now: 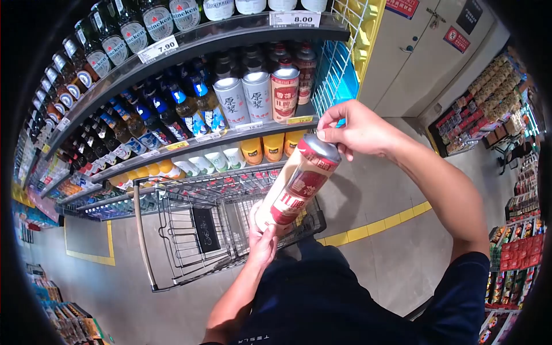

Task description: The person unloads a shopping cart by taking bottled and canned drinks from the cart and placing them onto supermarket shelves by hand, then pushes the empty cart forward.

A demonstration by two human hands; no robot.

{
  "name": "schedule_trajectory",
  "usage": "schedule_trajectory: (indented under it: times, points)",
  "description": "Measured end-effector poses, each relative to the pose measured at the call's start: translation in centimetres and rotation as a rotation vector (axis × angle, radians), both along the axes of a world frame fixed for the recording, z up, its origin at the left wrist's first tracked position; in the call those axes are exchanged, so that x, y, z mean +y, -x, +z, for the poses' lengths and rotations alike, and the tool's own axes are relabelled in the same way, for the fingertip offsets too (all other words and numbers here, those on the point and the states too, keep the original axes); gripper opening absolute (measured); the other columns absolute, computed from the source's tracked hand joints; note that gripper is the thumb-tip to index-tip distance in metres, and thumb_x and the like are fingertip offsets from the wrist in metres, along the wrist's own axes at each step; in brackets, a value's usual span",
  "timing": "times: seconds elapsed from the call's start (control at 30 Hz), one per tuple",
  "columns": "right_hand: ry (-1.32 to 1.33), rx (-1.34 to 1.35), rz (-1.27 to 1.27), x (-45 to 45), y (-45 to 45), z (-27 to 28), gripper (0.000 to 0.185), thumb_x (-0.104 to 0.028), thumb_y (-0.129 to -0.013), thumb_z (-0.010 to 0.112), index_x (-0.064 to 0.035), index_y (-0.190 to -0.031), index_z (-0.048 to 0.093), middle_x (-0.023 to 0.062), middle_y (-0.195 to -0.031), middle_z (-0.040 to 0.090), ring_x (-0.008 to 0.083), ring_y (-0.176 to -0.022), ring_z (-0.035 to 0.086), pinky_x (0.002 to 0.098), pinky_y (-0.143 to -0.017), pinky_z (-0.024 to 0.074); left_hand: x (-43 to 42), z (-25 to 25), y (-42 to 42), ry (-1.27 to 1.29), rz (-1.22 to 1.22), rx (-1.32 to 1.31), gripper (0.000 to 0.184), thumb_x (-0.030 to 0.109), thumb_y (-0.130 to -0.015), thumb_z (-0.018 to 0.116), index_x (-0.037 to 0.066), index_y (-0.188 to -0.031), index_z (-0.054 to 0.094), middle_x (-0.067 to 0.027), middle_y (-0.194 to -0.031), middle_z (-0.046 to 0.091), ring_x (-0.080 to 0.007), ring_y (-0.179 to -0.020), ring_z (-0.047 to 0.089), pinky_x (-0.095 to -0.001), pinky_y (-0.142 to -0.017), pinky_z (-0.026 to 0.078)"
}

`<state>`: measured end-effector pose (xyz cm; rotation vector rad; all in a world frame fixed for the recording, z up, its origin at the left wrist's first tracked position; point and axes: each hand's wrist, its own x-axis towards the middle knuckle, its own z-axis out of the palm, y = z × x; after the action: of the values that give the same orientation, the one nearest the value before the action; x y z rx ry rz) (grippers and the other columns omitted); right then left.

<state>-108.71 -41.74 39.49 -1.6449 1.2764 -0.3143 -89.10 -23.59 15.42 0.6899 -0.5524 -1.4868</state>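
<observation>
A large cream and red can [299,187] with a silver top is tilted in front of my body, above the shopping cart [230,221]. Around its lower end wraps my left hand [264,238]. My right hand [353,129] is at the silver top, thumb and fingers pinched together over its upper edge; the fingertips partly hide that edge. A similar cream and red can [285,92] stands on the shelf, beside silver cans [256,95] with black lettering. The cart holds a black panel and shows wire mesh below the can.
Shelves [230,135] of bottles and cans curve across the left and top, with price tags. A white wire rack side [339,57] closes the shelf end. Grey doors [402,69] stand behind. More stocked shelves [520,247] line the right, and yellow floor tape [376,226] crosses the floor.
</observation>
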Motion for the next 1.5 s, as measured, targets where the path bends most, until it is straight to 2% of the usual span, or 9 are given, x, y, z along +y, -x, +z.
schedule_trajectory:
  times: [0.07,0.17,0.2,0.27,0.37,0.6,0.77,1.3,1.5]
  points:
    - [0.078,0.055,0.016,1.0,-0.9,2.0,0.016,-0.012,-0.091,0.07,0.0016,-0.098,0.067,0.0066,-0.079,0.064,0.0101,-0.053,0.058,0.0262,-0.046,0.0476,-1.6,0.5,0.6,-0.064,-0.067,-0.053,0.086,0.036,-0.087,0.075,0.015,-0.152,0.022,-0.0107,-0.149,0.04,-0.0293,-0.134,0.047,-0.0484,-0.106,0.045]
    - [0.72,0.251,0.213,1.0,-1.7,2.3,0.025,-0.013,-0.083,0.074,0.0055,-0.098,0.067,0.0134,-0.088,0.064,0.0235,-0.073,0.065,0.0381,-0.066,0.0528,-5.4,2.3,2.2,-0.033,-0.119,-0.199,0.08,0.032,-0.092,0.071,0.016,-0.152,0.021,-0.0096,-0.15,0.039,-0.0302,-0.133,0.047,-0.0465,-0.108,0.043]
    - [0.725,0.252,0.222,0.7,-2.0,2.3,0.025,-0.013,-0.083,0.074,0.0055,-0.098,0.067,0.0134,-0.088,0.064,0.0235,-0.073,0.065,0.0381,-0.066,0.0528,-7.0,1.9,3.0,-0.03,-0.11,-0.195,0.08,0.032,-0.092,0.071,0.016,-0.152,0.021,-0.0096,-0.15,0.039,-0.0302,-0.133,0.047,-0.0465,-0.108,0.043]
    - [0.972,0.397,0.261,0.1,-2.6,2.4,0.026,-0.013,-0.081,0.075,0.0045,-0.099,0.069,0.017,-0.092,0.064,0.0311,-0.087,0.065,0.0417,-0.077,0.0519,-10.9,0.0,4.5,-0.174,-0.139,0.097,0.071,0.028,-0.096,0.066,0.014,-0.15,0.024,-0.0092,-0.147,0.042,-0.0334,-0.132,0.048,-0.0477,-0.108,0.043]
    - [0.972,0.481,0.21,-2.8,-2.4,2.1,0.024,-0.014,-0.081,0.075,0.0033,-0.098,0.071,0.0189,-0.096,0.064,0.035,-0.093,0.065,0.0416,-0.082,0.052,-16.5,0.7,5.6,-0.022,-0.31,0.4,0.062,0.024,-0.098,0.063,0.01,-0.147,0.028,-0.0131,-0.144,0.044,-0.0371,-0.13,0.048,-0.0497,-0.109,0.043]
    - [1.029,0.574,0.041,-9.2,-0.6,1.1,0.023,-0.015,-0.083,0.073,0.0015,-0.099,0.07,0.0174,-0.096,0.063,0.035,-0.094,0.065,0.0435,-0.085,0.0515,-23.7,3.5,9.1,-0.114,-0.085,0.355,0.059,0.018,-0.096,0.066,0.007,-0.144,0.033,-0.0161,-0.125,0.049,-0.0381,-0.129,0.047,-0.0503,-0.111,0.041]
    - [1.035,0.587,0.091,-11.7,-0.4,-0.6,0.023,-0.014,-0.082,0.07,0.002,-0.098,0.068,0.0226,-0.107,0.06,0.0399,-0.095,0.066,0.0474,-0.084,0.0544,-26.6,4.2,9.7,-0.017,-0.172,0.376,0.072,0.004,-0.09,0.066,0.011,-0.15,0.027,-0.0067,-0.148,0.042,-0.0213,-0.139,0.037,-0.0507,-0.115,0.03]
    - [0.81,0.747,0.231,-21.1,-1.5,-5.3,0.027,-0.01,-0.082,0.067,0.0034,-0.105,0.065,0.027,-0.103,0.068,0.043,-0.099,0.066,0.0503,-0.085,0.0537,-31.3,-0.6,12.2,-0.109,-0.021,0.182,0.044,0.004,-0.09,0.064,0.013,-0.129,0.044,-0.0014,-0.128,0.05,-0.0137,-0.111,0.052,-0.0437,-0.104,0.042]
    - [0.694,0.889,0.243,-22.4,-2.3,-4.8,0.032,-0.012,-0.082,0.067,0.0014,-0.111,0.065,0.0264,-0.103,0.069,0.0409,-0.099,0.067,0.0491,-0.083,0.0545,-24.9,-2.4,11.4,-0.217,-0.136,-0.052,0.076,0.009,-0.092,0.066,0.011,-0.154,0.022,-0.0115,-0.148,0.039,-0.0206,-0.124,0.052,-0.0409,-0.096,0.049]
